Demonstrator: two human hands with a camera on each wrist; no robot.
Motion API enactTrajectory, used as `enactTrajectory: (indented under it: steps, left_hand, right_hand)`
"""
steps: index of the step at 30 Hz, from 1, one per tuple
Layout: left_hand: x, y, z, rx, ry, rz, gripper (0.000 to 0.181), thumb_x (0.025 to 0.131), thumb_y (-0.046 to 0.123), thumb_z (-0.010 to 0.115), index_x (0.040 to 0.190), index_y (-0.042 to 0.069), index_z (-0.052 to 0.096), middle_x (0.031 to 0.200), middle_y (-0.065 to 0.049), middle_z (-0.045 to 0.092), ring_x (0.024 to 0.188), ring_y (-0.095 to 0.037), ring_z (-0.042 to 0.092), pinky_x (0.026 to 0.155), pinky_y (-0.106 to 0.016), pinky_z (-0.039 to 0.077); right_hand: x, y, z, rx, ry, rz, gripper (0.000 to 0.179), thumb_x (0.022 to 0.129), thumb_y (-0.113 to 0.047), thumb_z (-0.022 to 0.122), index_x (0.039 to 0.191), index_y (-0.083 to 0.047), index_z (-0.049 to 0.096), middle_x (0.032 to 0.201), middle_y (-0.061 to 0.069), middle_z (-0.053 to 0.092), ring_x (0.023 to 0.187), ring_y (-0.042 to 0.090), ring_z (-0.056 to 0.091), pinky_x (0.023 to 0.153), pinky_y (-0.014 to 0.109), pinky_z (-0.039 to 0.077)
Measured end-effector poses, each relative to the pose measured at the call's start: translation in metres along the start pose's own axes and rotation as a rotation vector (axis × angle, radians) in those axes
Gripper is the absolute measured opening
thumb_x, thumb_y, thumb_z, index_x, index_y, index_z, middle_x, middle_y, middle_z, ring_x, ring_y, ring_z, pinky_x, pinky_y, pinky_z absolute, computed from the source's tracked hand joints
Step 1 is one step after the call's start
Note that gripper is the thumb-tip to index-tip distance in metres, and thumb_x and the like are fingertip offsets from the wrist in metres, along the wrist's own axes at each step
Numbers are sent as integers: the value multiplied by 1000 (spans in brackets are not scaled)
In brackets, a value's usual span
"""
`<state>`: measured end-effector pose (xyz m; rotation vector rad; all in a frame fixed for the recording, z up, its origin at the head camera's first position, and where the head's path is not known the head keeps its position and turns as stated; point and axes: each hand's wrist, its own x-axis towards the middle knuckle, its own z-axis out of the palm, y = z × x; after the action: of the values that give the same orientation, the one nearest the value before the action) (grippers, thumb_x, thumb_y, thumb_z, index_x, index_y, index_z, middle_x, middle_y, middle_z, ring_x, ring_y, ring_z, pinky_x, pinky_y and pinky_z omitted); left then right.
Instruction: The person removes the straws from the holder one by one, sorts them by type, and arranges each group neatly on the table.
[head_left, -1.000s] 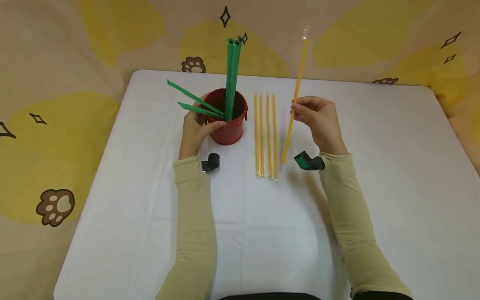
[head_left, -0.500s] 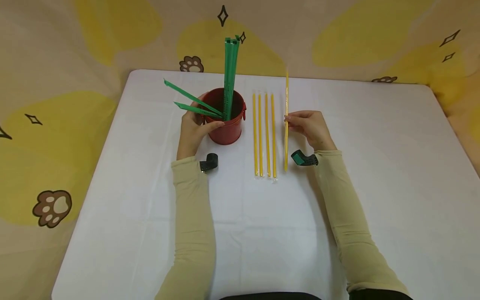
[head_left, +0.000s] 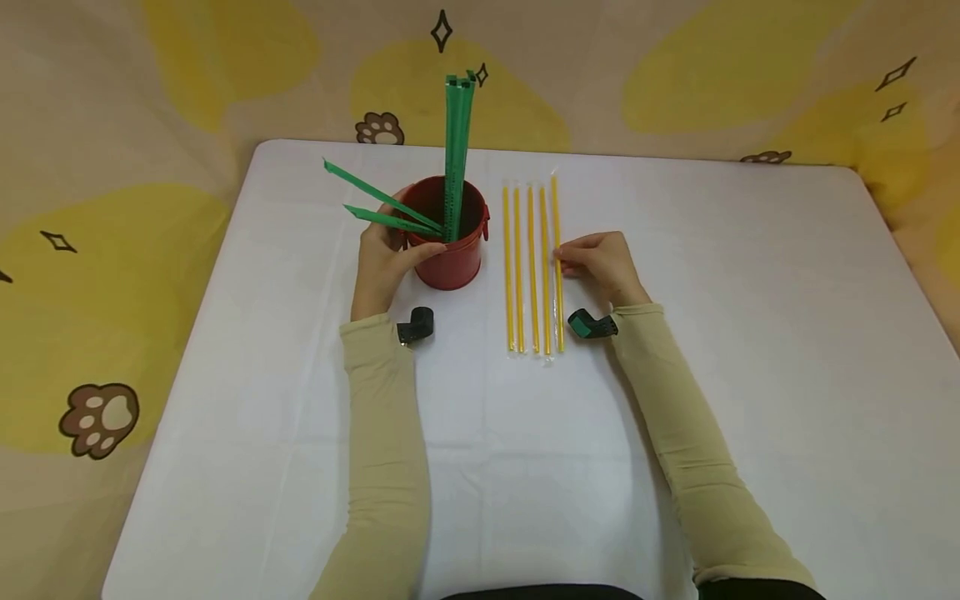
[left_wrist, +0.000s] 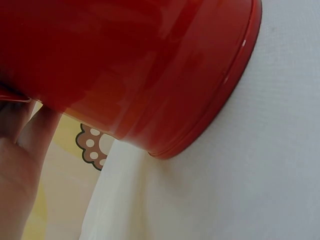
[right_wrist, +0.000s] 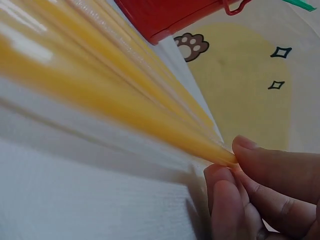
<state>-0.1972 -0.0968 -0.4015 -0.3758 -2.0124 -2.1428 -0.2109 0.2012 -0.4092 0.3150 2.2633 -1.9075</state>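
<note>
Head view: the left hand grips a red bucket (green straws inside) from its left; the right hand pinches a yellow straw just right of four more yellow straws. Left wrist view: I see fingers against the bucket. Right wrist view: fingertips hold the straw.

The red bucket looks like smooth, shiny metal. The yellow straws look like plastic, in clear, shiny wrap. The white counter has a dull top, like cloth.
</note>
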Motion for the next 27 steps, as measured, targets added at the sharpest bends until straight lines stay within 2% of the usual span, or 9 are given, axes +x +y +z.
enactTrajectory:
  steps: [11,20,27]
  left_hand:
    - [0,-1,-1,-16,-10,38,68,73,-10,74,136,-1,47,128,-16,55,106,-20,52,90,-26,44]
    - [0,-1,0,-21,5,-17,66,74,-6,75,134,2,49,128,-12,55,115,-21,51,101,-31,41]
    - [1,-1,0,-36,1,-9,68,74,-9,75,135,2,49,128,-13,56,110,-22,51,93,-28,44]
  right_hand:
    - [-1,1,7,-151,31,-13,21,78,-6,76,89,11,70,64,2,67,50,7,62,52,19,53]
    - [-2,-1,14,-196,3,-16,22,78,-6,76,91,12,70,63,0,66,50,7,61,53,19,53]
    - [-3,-2,16,-237,-5,-21,24,79,-8,75,92,11,70,62,-1,66,49,5,60,53,18,52]
